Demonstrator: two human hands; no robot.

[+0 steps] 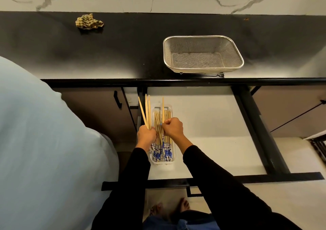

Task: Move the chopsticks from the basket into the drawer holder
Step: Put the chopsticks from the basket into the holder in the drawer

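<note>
The metal mesh basket [202,43] stands on the black counter with nothing visible inside. Below it the white drawer [208,124] is pulled out. A clear plastic holder [170,161] lies in its left part, filled with several wooden chopsticks [163,152] with blue and white patterned ends. My left hand [146,135] is shut on three chopsticks [146,111] that fan upward over the holder's left edge. My right hand [172,126] is shut on a single chopstick [163,106], held over the holder.
A crumpled checked cloth [89,21] lies at the back left of the counter [123,53]. A large pale blue fabric shape [44,141] fills the left side. Cabinet doors with black handles [117,102] flank the drawer. Bare feet [183,204] show on the floor below.
</note>
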